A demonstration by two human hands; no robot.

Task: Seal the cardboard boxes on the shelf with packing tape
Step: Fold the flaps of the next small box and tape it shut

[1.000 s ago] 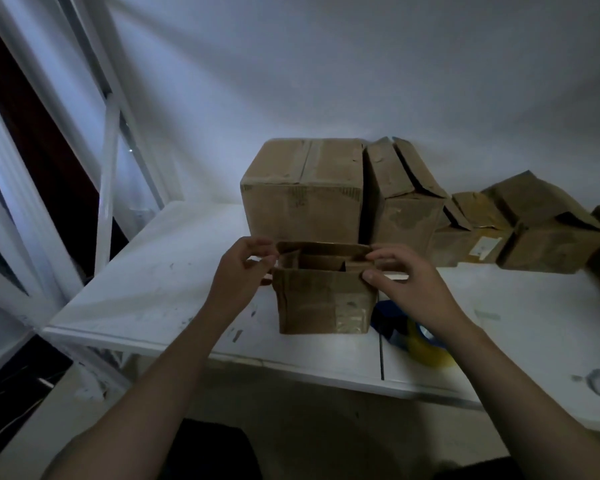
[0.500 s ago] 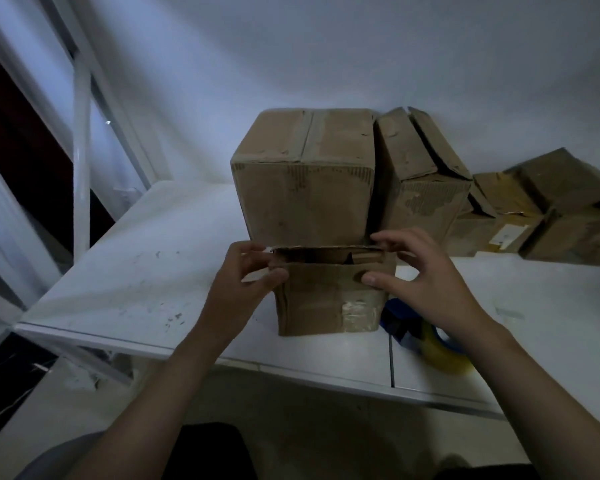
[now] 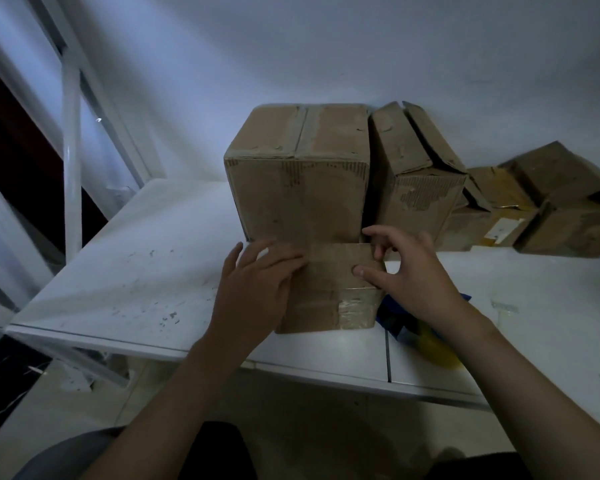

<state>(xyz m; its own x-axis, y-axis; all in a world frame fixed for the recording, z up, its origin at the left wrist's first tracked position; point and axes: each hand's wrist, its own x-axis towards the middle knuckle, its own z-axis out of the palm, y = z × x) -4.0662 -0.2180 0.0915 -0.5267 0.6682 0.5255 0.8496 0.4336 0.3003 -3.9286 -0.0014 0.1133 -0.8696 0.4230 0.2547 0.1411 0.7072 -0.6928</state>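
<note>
A small cardboard box (image 3: 329, 292) stands near the front edge of the white shelf (image 3: 146, 271), its top flaps folded flat. My left hand (image 3: 257, 289) lies flat on the left part of the top, fingers straight, pressing the flap down. My right hand (image 3: 409, 275) holds the box's right edge, thumb on the top flap and fingers curled over the far corner. A blue and yellow tape dispenser (image 3: 420, 334) lies on the shelf just right of the box, partly hidden by my right wrist.
A large closed box (image 3: 298, 174) stands right behind the small one. A second tall box (image 3: 416, 174) with raised flaps is to its right, with smaller boxes (image 3: 565, 202) along the wall. White shelf posts (image 3: 71, 161) rise at left.
The small box's top flaps have gone from open to folded flat. My left hand has moved from the box's side onto its top. The camera has come closer and tilted down.
</note>
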